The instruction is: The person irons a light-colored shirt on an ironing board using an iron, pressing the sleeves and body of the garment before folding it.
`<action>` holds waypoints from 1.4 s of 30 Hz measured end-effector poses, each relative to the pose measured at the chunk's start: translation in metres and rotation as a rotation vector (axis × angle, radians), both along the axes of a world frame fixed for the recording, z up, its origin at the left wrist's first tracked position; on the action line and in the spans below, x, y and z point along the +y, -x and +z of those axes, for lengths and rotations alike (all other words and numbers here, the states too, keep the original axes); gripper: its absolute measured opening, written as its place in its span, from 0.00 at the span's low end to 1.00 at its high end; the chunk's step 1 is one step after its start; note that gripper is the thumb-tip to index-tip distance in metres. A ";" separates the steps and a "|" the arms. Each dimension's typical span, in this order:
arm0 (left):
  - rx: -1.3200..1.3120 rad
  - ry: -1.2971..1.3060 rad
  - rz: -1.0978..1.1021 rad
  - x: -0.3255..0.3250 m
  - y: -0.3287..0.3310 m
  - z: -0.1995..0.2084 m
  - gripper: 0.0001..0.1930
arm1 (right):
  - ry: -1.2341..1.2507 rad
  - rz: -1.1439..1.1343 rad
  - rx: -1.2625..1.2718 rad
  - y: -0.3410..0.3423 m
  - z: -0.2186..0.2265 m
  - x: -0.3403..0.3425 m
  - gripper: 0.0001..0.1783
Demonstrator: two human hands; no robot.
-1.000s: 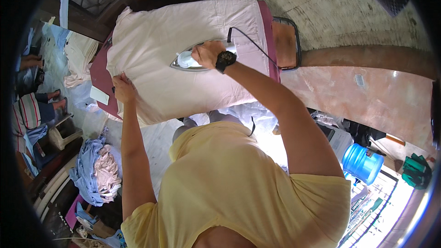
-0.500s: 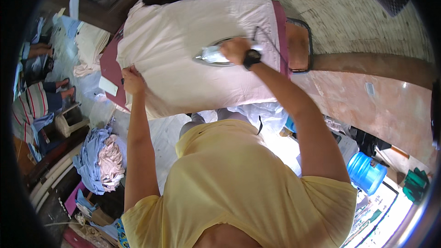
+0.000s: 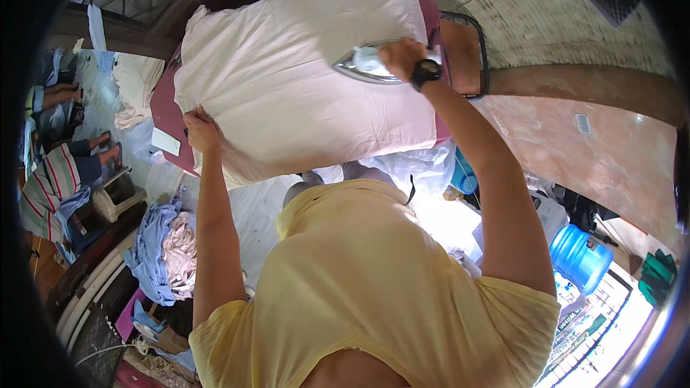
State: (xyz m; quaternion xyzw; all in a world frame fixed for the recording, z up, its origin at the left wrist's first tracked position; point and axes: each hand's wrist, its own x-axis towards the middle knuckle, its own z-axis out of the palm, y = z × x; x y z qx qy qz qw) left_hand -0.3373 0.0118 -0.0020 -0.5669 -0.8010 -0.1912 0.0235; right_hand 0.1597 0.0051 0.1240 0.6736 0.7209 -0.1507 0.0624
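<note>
Lightly creased pale cloth (image 3: 287,86) lies under a white iron (image 3: 370,61) the right hand (image 3: 404,56) grips; the left hand (image 3: 203,131) pinches cloth near a white card (image 3: 166,141).

The iron (image 3: 368,62) shows shiny metal, the pale cloth (image 3: 287,82) looks matt, the blue bottle (image 3: 579,257) glossy plastic.

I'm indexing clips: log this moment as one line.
left grip: pinching pale cloth near its left edge | right grip: holding iron | iron: on cloth, tip pointing left | cloth: spread over board
</note>
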 end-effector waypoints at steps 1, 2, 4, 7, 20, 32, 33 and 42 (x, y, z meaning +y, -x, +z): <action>-0.030 0.026 0.003 0.000 -0.005 0.003 0.15 | -0.086 -0.041 -0.026 -0.010 0.004 -0.005 0.24; -0.016 0.003 0.000 0.000 -0.005 0.003 0.16 | -0.080 -0.011 -0.021 -0.009 0.002 -0.006 0.24; 0.007 -0.044 -0.008 -0.001 -0.004 0.002 0.16 | -0.071 0.046 -0.013 0.003 -0.003 -0.004 0.25; 0.009 -0.002 -0.003 -0.004 0.002 0.002 0.17 | -0.046 -0.037 0.076 0.043 0.010 0.003 0.27; -0.244 -0.321 -0.808 -0.049 -0.165 0.044 0.15 | 0.000 -0.313 0.321 0.039 0.005 -0.175 0.46; 0.034 0.180 -1.400 -0.078 -0.302 0.019 0.30 | -0.224 -1.095 0.313 -0.014 -0.014 -0.197 0.43; 0.046 0.187 -1.390 -0.079 -0.301 0.019 0.31 | -0.214 -1.099 0.335 -0.017 -0.008 -0.179 0.43; 0.078 0.206 -1.386 -0.079 -0.303 0.022 0.33 | -0.203 -1.137 0.421 -0.026 -0.027 -0.226 0.38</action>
